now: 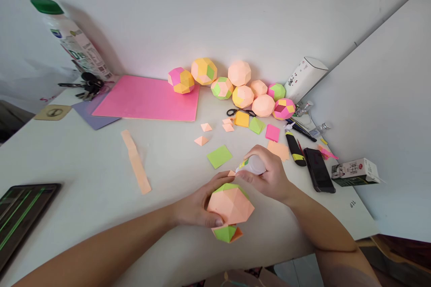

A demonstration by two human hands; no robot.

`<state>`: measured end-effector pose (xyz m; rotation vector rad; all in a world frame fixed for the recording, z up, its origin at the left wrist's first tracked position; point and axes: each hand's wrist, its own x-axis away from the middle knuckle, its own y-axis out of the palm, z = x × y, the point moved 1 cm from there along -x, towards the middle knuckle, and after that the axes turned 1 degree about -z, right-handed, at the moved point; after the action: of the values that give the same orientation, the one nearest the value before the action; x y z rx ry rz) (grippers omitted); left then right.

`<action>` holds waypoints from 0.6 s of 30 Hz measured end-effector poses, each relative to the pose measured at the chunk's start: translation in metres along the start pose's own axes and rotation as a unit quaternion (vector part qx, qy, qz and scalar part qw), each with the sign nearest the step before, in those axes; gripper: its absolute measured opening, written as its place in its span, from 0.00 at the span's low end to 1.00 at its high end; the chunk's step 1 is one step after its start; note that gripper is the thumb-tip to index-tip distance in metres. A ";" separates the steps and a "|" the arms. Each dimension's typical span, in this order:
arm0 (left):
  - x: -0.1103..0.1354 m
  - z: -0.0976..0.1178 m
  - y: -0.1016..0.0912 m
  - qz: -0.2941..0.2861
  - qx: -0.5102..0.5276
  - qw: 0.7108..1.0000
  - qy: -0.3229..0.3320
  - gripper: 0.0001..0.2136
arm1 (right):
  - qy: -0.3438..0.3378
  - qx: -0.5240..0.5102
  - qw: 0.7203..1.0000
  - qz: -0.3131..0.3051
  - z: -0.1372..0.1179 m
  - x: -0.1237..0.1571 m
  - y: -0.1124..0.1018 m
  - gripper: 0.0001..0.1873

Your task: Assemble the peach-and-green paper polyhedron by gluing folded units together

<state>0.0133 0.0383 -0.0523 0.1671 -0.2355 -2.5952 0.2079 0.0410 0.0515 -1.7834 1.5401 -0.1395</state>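
My left hand (pixel 202 204) is closed around a faceted paper ball (pixel 232 206), mostly peach with green pieces at its top and bottom. A part of the ball at its lower end juts out, showing an orange inner face. In my right hand (pixel 271 172) is a small white glue bottle (pixel 256 164), tilted with its nozzle down to the left. The nozzle meets a small peach paper flap (pixel 231 173) by my left fingertips; whether glue is coming out I cannot tell. Just beyond lie a green paper sheet (pixel 219 156) and several folded peach pieces (pixel 202 140).
Several finished paper balls (pixel 239 73) line the wall, with scissors (pixel 241 112) before them. A pink board (pixel 148 98) and peach strip (pixel 136 161) lie left. On the right are a cutter knife (pixel 295 149), phone (pixel 319 169) and milk carton (pixel 354 172). A tablet (pixel 23 219) sits front left.
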 end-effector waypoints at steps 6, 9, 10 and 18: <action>0.000 0.005 0.000 -0.004 -0.006 1.000 0.029 0.42 | 0.084 -0.058 0.993 0.051 0.003 -0.001 -0.014 0.14; 0.000 0.005 0.000 -0.003 -0.012 0.999 0.036 0.43 | 0.189 -0.186 0.962 0.063 0.016 -0.004 -0.020 0.16; 0.000 0.004 0.000 -0.005 -0.010 0.999 0.038 0.43 | 0.220 -0.235 0.945 0.063 0.022 -0.005 -0.021 0.16; 0.000 0.006 -0.001 0.006 -0.030 0.999 0.027 0.43 | 0.232 -0.247 0.937 0.083 0.076 0.019 -0.013 0.20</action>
<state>0.0118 0.0398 -0.0470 0.2134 -0.1398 -2.5784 0.2640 0.0592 -0.0016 -2.0912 2.2090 -0.0990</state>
